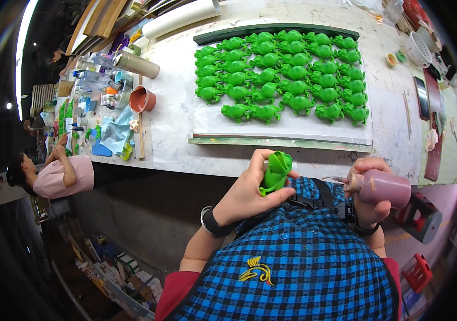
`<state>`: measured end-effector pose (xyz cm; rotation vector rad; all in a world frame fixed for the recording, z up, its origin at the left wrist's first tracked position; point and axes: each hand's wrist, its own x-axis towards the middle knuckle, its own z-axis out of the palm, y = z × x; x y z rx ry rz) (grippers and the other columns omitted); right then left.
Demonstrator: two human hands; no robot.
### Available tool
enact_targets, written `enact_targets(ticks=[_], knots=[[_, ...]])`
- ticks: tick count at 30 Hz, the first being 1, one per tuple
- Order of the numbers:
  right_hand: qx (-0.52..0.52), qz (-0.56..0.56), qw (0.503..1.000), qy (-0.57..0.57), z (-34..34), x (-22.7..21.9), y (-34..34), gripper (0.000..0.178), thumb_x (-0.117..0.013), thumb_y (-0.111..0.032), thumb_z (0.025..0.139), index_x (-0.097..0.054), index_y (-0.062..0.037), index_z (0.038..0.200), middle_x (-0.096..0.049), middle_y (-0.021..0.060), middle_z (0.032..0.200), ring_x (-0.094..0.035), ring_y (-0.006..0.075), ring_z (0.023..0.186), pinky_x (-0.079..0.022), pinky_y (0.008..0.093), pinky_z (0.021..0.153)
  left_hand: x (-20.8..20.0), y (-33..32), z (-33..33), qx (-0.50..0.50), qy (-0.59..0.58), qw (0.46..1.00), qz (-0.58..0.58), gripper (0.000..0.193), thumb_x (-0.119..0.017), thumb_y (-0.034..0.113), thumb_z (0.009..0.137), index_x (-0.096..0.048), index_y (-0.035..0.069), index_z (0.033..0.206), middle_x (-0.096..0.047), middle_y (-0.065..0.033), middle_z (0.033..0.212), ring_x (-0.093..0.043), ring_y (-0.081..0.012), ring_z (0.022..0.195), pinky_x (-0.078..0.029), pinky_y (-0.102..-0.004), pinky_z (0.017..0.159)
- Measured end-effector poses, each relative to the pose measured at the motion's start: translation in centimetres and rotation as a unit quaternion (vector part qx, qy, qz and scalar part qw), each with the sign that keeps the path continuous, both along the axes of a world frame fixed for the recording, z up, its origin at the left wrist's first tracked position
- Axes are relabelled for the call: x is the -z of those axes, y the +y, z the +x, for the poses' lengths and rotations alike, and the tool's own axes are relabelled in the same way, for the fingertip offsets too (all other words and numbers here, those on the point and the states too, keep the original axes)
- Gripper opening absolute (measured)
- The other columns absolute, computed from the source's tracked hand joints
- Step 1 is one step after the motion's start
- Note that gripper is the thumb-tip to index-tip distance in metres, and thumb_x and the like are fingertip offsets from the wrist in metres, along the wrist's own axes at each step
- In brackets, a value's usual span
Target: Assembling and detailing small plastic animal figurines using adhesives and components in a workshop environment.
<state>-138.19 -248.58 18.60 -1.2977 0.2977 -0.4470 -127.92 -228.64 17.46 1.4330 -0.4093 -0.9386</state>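
Observation:
A small green frog figurine is gripped upright between the fingers and thumb of my left hand, just off the table's front edge. My right hand is wrapped round a mauve squeeze bottle, tipped sideways with its thin nozzle pointing left toward the figurine. Nozzle and figurine are apart. Beyond my hands, rows of matching green frog figurines lie on a white-lined tray with a dark green back rail and a worn front rail. Part of the held figurine is hidden by my fingers.
Left on the table stand a reddish-brown cup, a metal flask and a blue cloth. A phone and a white basket lie right. A person in pink works at far left. A stool stands right.

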Motion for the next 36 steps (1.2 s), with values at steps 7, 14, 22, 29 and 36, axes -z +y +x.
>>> enact_targets(ticks=[7, 14, 22, 29, 36], knots=[[-0.057, 0.064, 0.992, 0.092, 0.2, -0.6, -0.5, 0.080, -0.061, -0.065, 0.064, -0.051, 0.0047, 0.102, -0.057, 0.0092, 0.085, -0.054, 0.0098, 0.062, -0.043, 0.0201, 0.054, -0.9, 0.4, 0.6, 0.009, -0.378, 0.922, 0.087, 0.047, -0.074, 0.005, 0.064, -0.058, 0.008, 0.108, -0.057, -0.0034, 0.087, -0.056, -0.0175, 0.083, -0.034, -0.0453, 0.098], [-0.076, 0.054, 0.992, 0.090, -0.5, -1.1, 0.0, 0.080, -0.067, -0.063, 0.061, -0.052, 0.0041, 0.102, -0.057, 0.0085, 0.088, -0.057, 0.0131, 0.073, -0.045, 0.0224, 0.066, -1.0, 0.4, 0.1, -0.054, -0.375, 0.923, 0.063, 0.057, -0.069, -0.006, 0.057, -0.059, 0.011, 0.110, -0.057, -0.0054, 0.097, -0.054, -0.0219, 0.098, -0.035, -0.0440, 0.096], [-0.121, -0.071, 0.987, 0.074, 0.3, -2.9, -0.1, 0.070, -0.072, -0.055, 0.062, -0.059, 0.0034, 0.098, -0.060, 0.0101, 0.093, -0.058, 0.0172, 0.084, -0.045, 0.0266, 0.073, 0.4, 1.2, -0.6, -0.041, -0.223, 0.974, 0.020, 0.050, -0.066, -0.009, 0.064, -0.050, 0.001, 0.111, -0.057, -0.0094, 0.104, -0.055, -0.0155, 0.099, -0.044, -0.0267, 0.084], [-0.132, -0.066, 0.983, 0.106, 0.6, -3.0, 0.1, 0.069, -0.072, -0.054, 0.062, -0.058, 0.0007, 0.101, -0.062, 0.0088, 0.088, -0.059, 0.0154, 0.078, -0.046, 0.0261, 0.071, -0.7, 0.6, -0.5, -0.013, -0.345, 0.932, 0.107, 0.042, -0.065, -0.005, 0.069, -0.049, 0.000, 0.108, -0.056, -0.0099, 0.104, -0.055, -0.0153, 0.098, -0.042, -0.0262, 0.086], [-0.112, 0.096, 0.985, 0.086, 1.1, -2.4, 0.9, 0.077, -0.072, -0.050, 0.064, -0.045, 0.0026, 0.113, -0.059, 0.0099, 0.088, -0.057, 0.0124, 0.072, -0.047, 0.0222, 0.057, 1.8, 0.6, -0.8, -0.071, 0.085, 0.986, -0.121, 0.038, -0.048, 0.007, 0.088, -0.034, 0.001, 0.123, -0.044, -0.0178, 0.124, -0.047, -0.0227, 0.112, -0.042, -0.0359, 0.091]])
